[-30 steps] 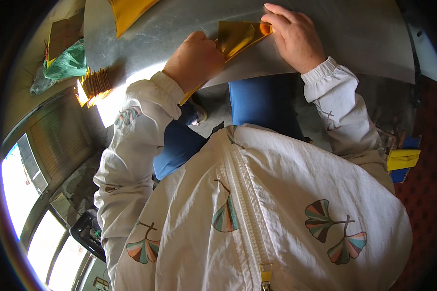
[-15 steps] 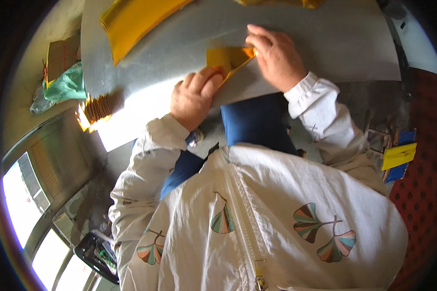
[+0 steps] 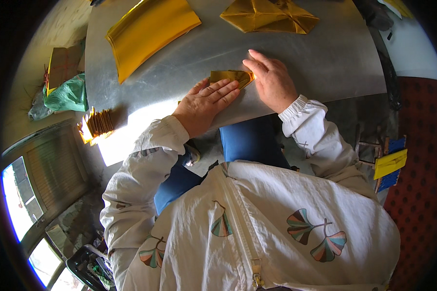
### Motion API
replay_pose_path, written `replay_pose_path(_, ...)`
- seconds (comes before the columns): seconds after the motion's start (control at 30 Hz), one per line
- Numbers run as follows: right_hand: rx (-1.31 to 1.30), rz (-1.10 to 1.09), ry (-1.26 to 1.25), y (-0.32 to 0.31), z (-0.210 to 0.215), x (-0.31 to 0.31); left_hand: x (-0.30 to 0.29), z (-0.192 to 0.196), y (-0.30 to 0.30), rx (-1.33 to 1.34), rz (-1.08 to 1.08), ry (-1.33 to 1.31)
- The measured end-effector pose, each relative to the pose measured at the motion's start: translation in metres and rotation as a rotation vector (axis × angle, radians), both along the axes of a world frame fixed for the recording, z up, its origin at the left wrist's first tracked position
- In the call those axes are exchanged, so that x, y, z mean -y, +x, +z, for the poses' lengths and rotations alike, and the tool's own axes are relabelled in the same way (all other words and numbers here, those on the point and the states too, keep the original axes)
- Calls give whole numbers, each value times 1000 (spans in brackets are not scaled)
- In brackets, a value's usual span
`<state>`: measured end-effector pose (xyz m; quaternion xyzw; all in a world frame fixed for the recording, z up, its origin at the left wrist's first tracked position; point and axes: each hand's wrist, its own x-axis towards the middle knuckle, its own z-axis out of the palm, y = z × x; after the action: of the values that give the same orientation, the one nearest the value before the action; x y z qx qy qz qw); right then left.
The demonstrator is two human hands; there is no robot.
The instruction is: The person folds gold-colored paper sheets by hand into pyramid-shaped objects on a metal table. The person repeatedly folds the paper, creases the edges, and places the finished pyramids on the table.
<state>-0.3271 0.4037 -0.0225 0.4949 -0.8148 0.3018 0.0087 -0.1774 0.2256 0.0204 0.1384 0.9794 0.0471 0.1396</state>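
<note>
The metal bench (image 3: 320, 68) is the largest thing here, carrying a stack of gold sheets (image 3: 153, 36) at far left and a smaller creased gold bundle (image 3: 272, 17) at far right. The left hand (image 3: 206, 104) lies flat, its grip wide, fingers spread over a gold foil piece (image 3: 232, 75). The right hand (image 3: 275, 86) is at that piece's right tip; whether its grip pinches there I cannot tell. Smallest, the foil piece sits near the bench's near edge, partly hidden under the left palm. It should be light, thin, slick and easily creased, best held by the tip while a flat palm presses the fold. Half a second ago the left fingers were curled over the foil; now they are straightened, and more of the bundle shows.
</note>
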Motion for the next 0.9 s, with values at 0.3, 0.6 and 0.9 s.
replay_pose_path(0.3, -180, 207, -14, -3, 1, 0, 1, -2, 1, 25, 12, 14)
replay_pose_path(0.6, -149, 309, 259, 9, 10, -11, 3, -9, 3, -53, 51, 87)
replay_pose_path(0.9, -193, 226, 346, 18, 10, -11, 2, -5, 51, -149, 163, 64)
